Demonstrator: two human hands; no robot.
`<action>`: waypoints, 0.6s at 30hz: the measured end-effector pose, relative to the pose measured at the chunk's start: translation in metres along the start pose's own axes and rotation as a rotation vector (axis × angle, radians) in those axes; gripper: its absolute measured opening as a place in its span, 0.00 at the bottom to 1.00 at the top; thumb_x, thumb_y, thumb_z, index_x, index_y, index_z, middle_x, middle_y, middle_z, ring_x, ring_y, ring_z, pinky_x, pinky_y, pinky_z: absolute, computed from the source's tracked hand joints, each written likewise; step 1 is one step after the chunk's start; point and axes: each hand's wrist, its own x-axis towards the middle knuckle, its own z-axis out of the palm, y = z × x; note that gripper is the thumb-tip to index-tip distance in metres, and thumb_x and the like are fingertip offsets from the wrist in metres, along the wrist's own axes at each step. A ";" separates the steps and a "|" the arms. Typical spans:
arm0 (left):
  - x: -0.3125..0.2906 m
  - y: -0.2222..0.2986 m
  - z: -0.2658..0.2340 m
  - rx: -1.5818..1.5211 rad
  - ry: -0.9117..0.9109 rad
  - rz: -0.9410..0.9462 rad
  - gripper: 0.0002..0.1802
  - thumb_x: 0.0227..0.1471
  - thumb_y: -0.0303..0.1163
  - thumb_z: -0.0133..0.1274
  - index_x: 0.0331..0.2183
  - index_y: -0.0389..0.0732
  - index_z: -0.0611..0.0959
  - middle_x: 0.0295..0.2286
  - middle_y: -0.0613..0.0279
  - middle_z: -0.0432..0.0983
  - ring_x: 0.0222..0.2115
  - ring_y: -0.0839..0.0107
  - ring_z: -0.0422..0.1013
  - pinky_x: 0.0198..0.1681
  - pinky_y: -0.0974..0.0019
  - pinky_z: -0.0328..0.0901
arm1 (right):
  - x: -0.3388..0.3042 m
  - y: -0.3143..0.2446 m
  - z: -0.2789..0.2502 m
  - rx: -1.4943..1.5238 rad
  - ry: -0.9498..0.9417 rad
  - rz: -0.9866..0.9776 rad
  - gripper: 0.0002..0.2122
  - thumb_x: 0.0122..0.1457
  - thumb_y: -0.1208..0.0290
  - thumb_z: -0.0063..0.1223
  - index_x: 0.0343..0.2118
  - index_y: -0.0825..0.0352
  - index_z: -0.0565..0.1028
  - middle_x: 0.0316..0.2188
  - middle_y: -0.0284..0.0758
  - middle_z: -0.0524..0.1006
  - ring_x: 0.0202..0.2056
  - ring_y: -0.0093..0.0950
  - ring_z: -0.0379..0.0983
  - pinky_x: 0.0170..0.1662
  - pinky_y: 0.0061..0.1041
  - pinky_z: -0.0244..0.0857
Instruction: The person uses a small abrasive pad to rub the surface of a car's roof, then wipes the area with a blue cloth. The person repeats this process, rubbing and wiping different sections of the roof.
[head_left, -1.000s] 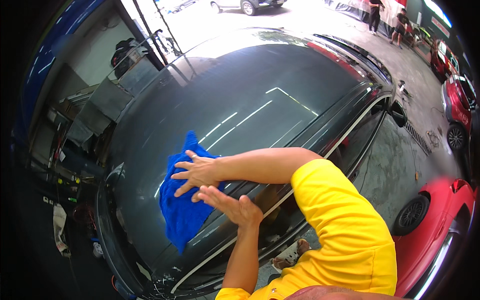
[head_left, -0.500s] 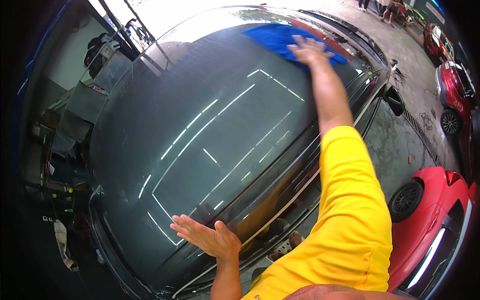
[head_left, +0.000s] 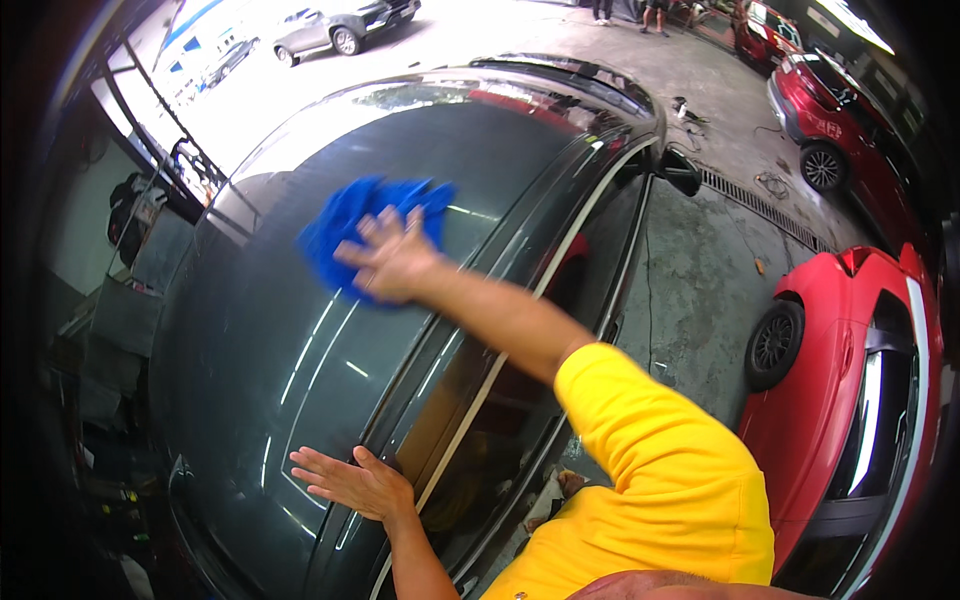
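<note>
The dark, glossy car roof (head_left: pixel 235 345) fills the left and middle of the view, with ceiling lights mirrored in it as white lines. On it lies a blue cloth (head_left: pixel 345 208), bunched and wrinkled at its edges. My right hand (head_left: pixel 392 258) presses flat on the cloth with fingers spread, the arm reaching across from the right in a yellow sleeve. Lower down, my left hand (head_left: pixel 362 486) is held out flat over the roof's near edge, fingers stretched and empty. Whether its palm touches the car cannot be told.
A red car (head_left: pixel 840 400) stands close at right, with a darker red one (head_left: pixel 830 125) beyond. A floor drain grate (head_left: pixel 765 212) runs between. The dark car's side mirror (head_left: pixel 680 172) sticks out. A grey pickup (head_left: pixel 340 30) is outside; shelving (head_left: pixel 115 330) lines the left.
My right hand and the blue cloth have swept from the roof's far right toward me and leftward. My left hand stays flat near the near edge. The view has shifted, bringing the pickup into sight.
</note>
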 end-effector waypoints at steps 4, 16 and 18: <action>0.002 -0.002 0.011 -0.051 0.058 0.023 0.52 0.64 0.72 0.17 0.72 0.40 0.45 0.72 0.49 0.39 0.72 0.44 0.36 0.72 0.37 0.33 | -0.035 -0.094 0.030 0.100 0.050 -0.228 0.27 0.65 0.53 0.46 0.68 0.39 0.65 0.72 0.43 0.55 0.72 0.50 0.47 0.69 0.69 0.35; -0.008 -0.015 0.011 -0.531 0.332 0.127 0.53 0.64 0.72 0.16 0.72 0.40 0.43 0.72 0.46 0.37 0.73 0.47 0.31 0.72 0.36 0.27 | -0.085 -0.168 0.039 1.219 -0.043 -0.356 0.30 0.55 0.80 0.48 0.63 0.55 0.73 0.68 0.39 0.66 0.65 0.44 0.65 0.65 0.32 0.63; -0.010 -0.013 0.002 -0.582 0.321 0.156 0.52 0.64 0.71 0.16 0.72 0.39 0.42 0.72 0.45 0.37 0.73 0.46 0.30 0.71 0.35 0.26 | -0.107 -0.154 0.040 1.491 0.170 -0.271 0.30 0.56 0.79 0.50 0.65 0.58 0.70 0.64 0.36 0.70 0.63 0.38 0.66 0.66 0.34 0.62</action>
